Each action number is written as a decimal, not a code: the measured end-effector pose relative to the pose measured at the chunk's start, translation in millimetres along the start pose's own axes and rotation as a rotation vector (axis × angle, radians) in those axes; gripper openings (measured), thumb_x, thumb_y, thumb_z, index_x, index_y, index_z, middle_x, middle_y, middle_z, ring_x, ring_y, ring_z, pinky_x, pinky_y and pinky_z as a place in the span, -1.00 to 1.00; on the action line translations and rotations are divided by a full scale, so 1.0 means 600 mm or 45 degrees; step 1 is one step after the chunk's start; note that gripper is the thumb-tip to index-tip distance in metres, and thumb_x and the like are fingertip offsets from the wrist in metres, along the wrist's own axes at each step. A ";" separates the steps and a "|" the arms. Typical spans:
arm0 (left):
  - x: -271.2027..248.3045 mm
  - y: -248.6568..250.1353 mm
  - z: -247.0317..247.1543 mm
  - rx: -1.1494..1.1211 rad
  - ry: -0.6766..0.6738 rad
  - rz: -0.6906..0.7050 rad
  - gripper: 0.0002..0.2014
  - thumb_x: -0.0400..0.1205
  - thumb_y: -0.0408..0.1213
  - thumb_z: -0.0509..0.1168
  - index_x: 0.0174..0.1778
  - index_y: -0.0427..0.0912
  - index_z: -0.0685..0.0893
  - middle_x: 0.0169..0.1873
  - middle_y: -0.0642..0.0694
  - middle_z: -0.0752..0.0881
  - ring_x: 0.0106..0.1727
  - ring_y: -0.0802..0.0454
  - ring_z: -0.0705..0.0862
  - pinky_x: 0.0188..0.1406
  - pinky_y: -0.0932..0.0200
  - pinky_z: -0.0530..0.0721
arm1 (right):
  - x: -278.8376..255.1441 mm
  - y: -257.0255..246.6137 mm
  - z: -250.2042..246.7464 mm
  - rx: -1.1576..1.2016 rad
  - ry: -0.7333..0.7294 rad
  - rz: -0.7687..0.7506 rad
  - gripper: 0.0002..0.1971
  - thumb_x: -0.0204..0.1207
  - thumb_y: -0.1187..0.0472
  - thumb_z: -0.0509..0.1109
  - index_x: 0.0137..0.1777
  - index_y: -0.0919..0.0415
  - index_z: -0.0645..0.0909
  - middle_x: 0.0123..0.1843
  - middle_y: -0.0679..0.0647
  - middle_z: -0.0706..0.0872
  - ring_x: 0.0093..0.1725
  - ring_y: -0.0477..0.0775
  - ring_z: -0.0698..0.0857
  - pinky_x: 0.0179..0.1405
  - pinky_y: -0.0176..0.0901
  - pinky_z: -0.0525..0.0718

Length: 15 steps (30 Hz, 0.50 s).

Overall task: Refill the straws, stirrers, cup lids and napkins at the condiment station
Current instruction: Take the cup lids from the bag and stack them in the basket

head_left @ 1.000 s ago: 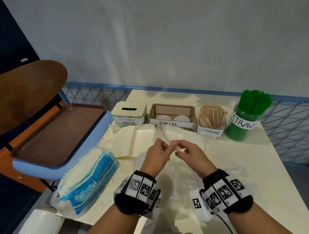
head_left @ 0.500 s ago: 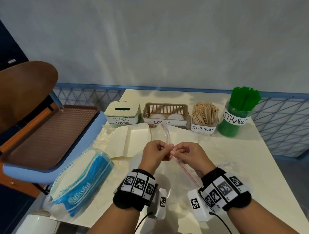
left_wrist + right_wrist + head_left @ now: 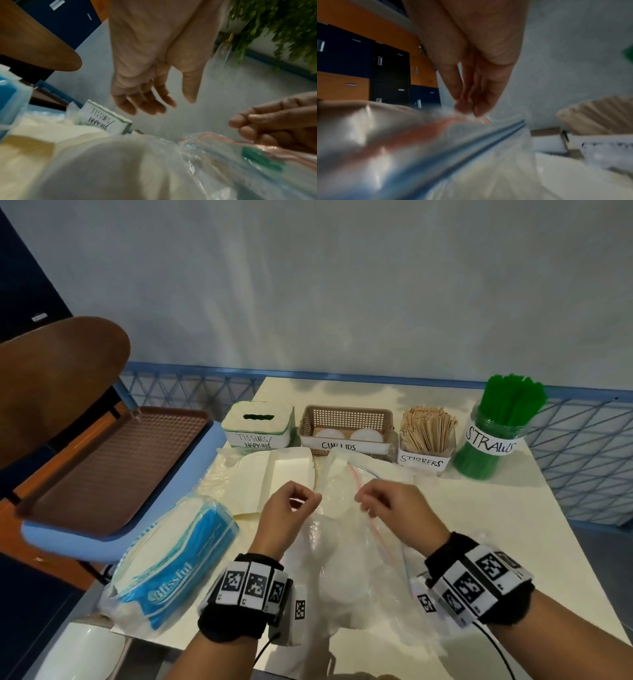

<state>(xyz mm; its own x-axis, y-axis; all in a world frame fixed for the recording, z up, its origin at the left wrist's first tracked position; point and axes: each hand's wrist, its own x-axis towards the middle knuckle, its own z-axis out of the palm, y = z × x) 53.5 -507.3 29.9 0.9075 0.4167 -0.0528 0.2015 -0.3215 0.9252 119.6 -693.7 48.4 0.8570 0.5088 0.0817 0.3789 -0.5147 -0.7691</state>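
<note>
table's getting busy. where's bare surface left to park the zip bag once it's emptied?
Bare table lies right of the right hand, in front of the straws jar and stirrers box, out to the right edge. A second strip runs behind the container row. The left and centre are crowded: tissue pack, folded paper, zip bag.

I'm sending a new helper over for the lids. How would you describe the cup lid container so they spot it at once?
Look along the back edge of the cream table, where four labelled containers stand in a row. The cup lid basket is second from the left, between the tissue box and the stirrer holder. It alone is a tan perforated basket; two white lids show inside.
</note>
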 end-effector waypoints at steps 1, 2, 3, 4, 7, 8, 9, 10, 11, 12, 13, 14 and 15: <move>0.001 -0.016 0.002 0.124 0.044 -0.045 -0.79 0.51 -0.16 0.44 -0.03 -0.09 0.59 0.01 -0.06 0.63 0.07 0.00 0.60 0.05 0.20 0.59 | 0.000 -0.001 0.013 -0.090 -0.198 0.046 -0.88 0.59 0.26 0.29 0.02 0.11 0.65 -0.23 -0.06 0.71 -0.29 -0.18 0.64 -0.21 -0.48 0.52; 0.002 -0.036 0.004 0.290 0.059 -0.121 -0.66 0.49 -0.14 0.46 0.12 -0.07 0.54 0.16 -0.11 0.54 0.23 -0.09 0.53 0.24 0.07 0.53 | 0.001 0.002 0.023 -0.125 -0.343 0.121 -0.82 0.62 0.27 0.23 0.13 0.17 0.62 -0.18 -0.01 0.69 -0.26 -0.11 0.64 -0.19 -0.41 0.53; -0.001 -0.052 0.004 0.432 0.032 -0.222 -0.49 0.47 -0.11 0.48 0.29 -0.08 0.47 0.29 -0.18 0.44 0.35 -0.16 0.44 0.37 -0.01 0.42 | 0.005 0.009 0.032 -0.069 -0.417 0.246 -0.78 0.64 0.31 0.17 0.23 0.24 0.55 -0.16 0.02 0.65 -0.26 -0.06 0.62 -0.24 -0.39 0.55; -0.002 -0.074 0.006 0.498 -0.002 -0.311 -0.33 0.45 -0.07 0.49 0.42 -0.14 0.36 0.38 -0.24 0.35 0.41 -0.20 0.38 0.44 -0.04 0.35 | 0.010 0.017 0.038 0.062 -0.429 0.374 -0.74 0.65 0.37 0.11 0.28 0.30 0.48 -0.17 0.04 0.60 -0.30 -0.02 0.58 -0.37 -0.39 0.57; -0.013 -0.116 0.011 0.287 -0.161 -0.507 -0.02 0.31 0.10 0.53 0.53 -0.23 0.20 0.44 -0.29 0.33 0.39 -0.23 0.45 0.37 -0.11 0.53 | 0.033 0.047 0.054 0.047 -0.198 0.622 -0.71 0.62 0.37 0.13 0.32 0.33 0.38 0.11 0.22 0.55 -0.09 0.18 0.59 -0.26 -0.28 0.63; -0.015 -0.126 0.012 0.183 -0.184 -0.545 0.02 0.26 0.15 0.51 0.52 -0.22 0.20 0.41 -0.27 0.40 0.35 -0.22 0.50 0.27 -0.14 0.62 | 0.037 0.056 0.059 -0.049 -0.143 0.677 -0.66 0.60 0.29 0.22 0.35 0.31 0.36 0.27 0.27 0.48 0.12 0.24 0.56 0.02 -0.18 0.59; -0.020 -0.127 0.011 0.093 -0.189 -0.585 -0.03 0.29 0.12 0.50 0.50 -0.22 0.20 0.38 -0.25 0.45 0.32 -0.21 0.53 0.17 -0.15 0.68 | 0.038 0.065 0.064 -0.152 -0.131 0.707 -0.55 0.57 0.20 0.31 0.40 0.29 0.31 0.37 0.29 0.39 0.29 0.29 0.48 0.25 -0.09 0.48; -0.021 -0.129 0.011 0.011 -0.176 -0.605 -0.15 0.39 0.00 0.49 0.49 -0.22 0.21 0.36 -0.24 0.48 0.30 -0.20 0.55 0.07 -0.12 0.72 | 0.037 0.069 0.068 -0.239 -0.142 0.722 -0.41 0.53 0.11 0.36 0.47 0.29 0.23 0.42 0.30 0.31 0.39 0.31 0.39 0.38 -0.03 0.37; -0.022 -0.130 0.010 -0.040 -0.160 -0.625 -0.26 0.48 -0.13 0.46 0.48 -0.23 0.22 0.35 -0.25 0.49 0.29 -0.21 0.56 0.00 -0.07 0.74 | 0.034 0.072 0.072 -0.270 -0.167 0.745 -0.28 0.50 0.05 0.40 0.52 0.31 0.13 0.45 0.31 0.26 0.44 0.33 0.33 0.44 0.01 0.30; -0.022 -0.133 0.009 -0.072 -0.145 -0.627 -0.32 0.52 -0.22 0.44 0.47 -0.23 0.23 0.35 -0.25 0.50 0.29 -0.22 0.56 -0.02 -0.05 0.74 | 0.033 0.075 0.074 -0.262 -0.182 0.764 -0.19 0.48 0.02 0.43 0.55 0.34 0.06 0.47 0.32 0.22 0.46 0.34 0.31 0.46 0.02 0.29; -0.022 -0.132 0.008 -0.083 -0.145 -0.627 -0.33 0.52 -0.25 0.44 0.46 -0.22 0.24 0.35 -0.25 0.50 0.30 -0.24 0.57 0.01 -0.08 0.74 | 0.035 0.080 0.077 -0.239 -0.190 0.794 -0.15 0.47 0.00 0.44 0.55 0.37 0.04 0.47 0.33 0.22 0.46 0.34 0.33 0.45 0.04 0.32; -0.021 -0.135 0.008 -0.098 -0.137 -0.622 -0.32 0.50 -0.26 0.45 0.46 -0.22 0.25 0.35 -0.25 0.50 0.30 -0.25 0.57 0.07 -0.13 0.73 | 0.038 0.087 0.078 -0.246 -0.208 0.817 -0.17 0.46 -0.02 0.44 0.53 0.37 0.09 0.46 0.34 0.24 0.44 0.33 0.36 0.43 0.04 0.37; -0.021 -0.134 0.008 -0.106 -0.133 -0.625 -0.31 0.49 -0.26 0.47 0.45 -0.20 0.26 0.34 -0.26 0.51 0.30 -0.26 0.58 0.11 -0.18 0.71 | 0.041 0.094 0.078 -0.288 -0.238 0.829 -0.23 0.46 -0.05 0.43 0.50 0.35 0.19 0.43 0.33 0.29 0.41 0.32 0.40 0.40 0.03 0.41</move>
<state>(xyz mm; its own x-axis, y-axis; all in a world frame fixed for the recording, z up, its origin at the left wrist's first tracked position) 27.4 -490.7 -45.6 0.7462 0.4127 -0.5224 0.5873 -0.0386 0.8084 146.0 -677.8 -22.4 0.8673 0.1490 -0.4750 -0.1086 -0.8746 -0.4726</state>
